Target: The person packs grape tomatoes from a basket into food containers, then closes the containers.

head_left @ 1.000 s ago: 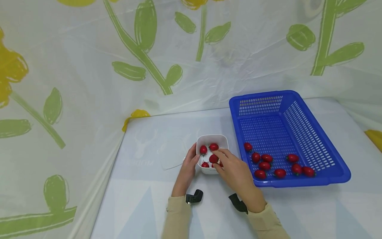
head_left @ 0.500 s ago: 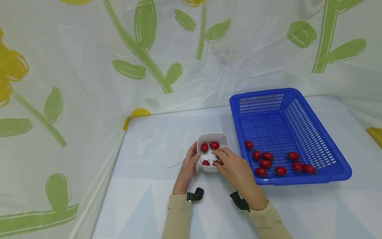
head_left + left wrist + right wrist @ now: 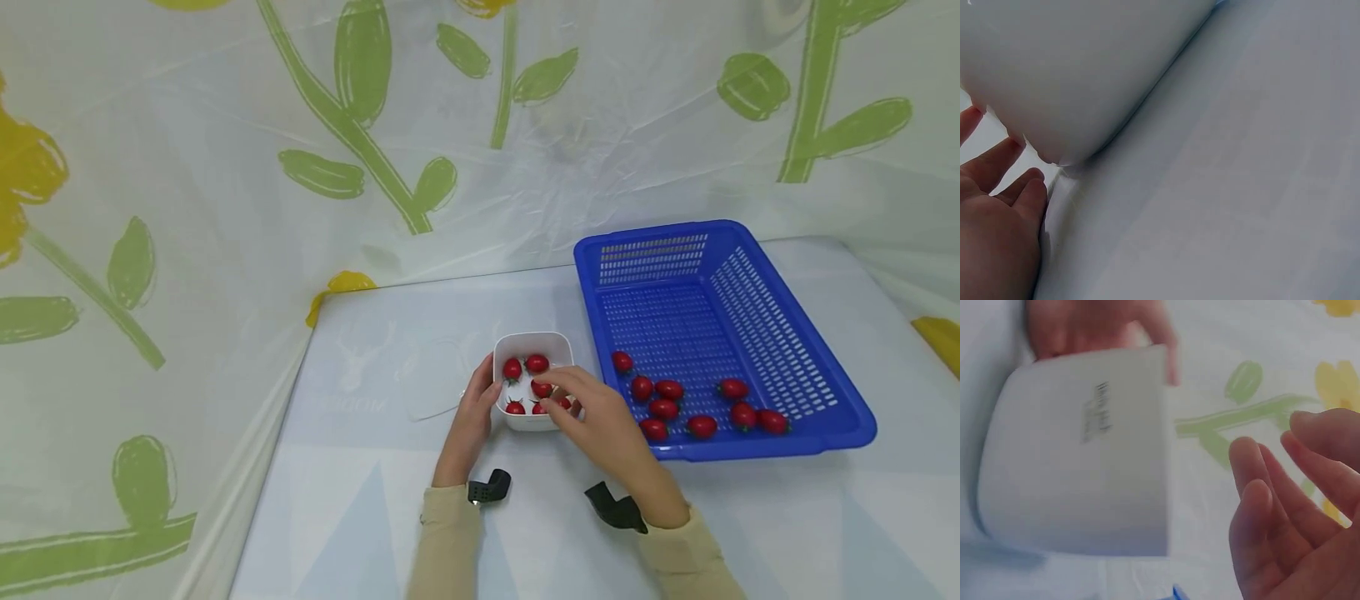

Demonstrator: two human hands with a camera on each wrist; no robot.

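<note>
Handle cherry tomatoes (image 3: 537,363) lightly

Judge as light, smooth-skinned, fairly firm; probably slick, quick to roll, easy to bruise if squeezed. Pinch gently across the middle, clear of the stem end. Note glossy red skin, plump oval shape, green leafy tops on some. Find several inside the white box (image 3: 531,422), some partly hidden by the right hand (image 3: 600,417), plus more near the close end of the blue basket (image 3: 667,321). See right hand over the box, fingers loosely bent and parted, apparently holding nothing. See left hand (image 3: 471,415) touching the box's left wall, fingers nearly straight.
</note>
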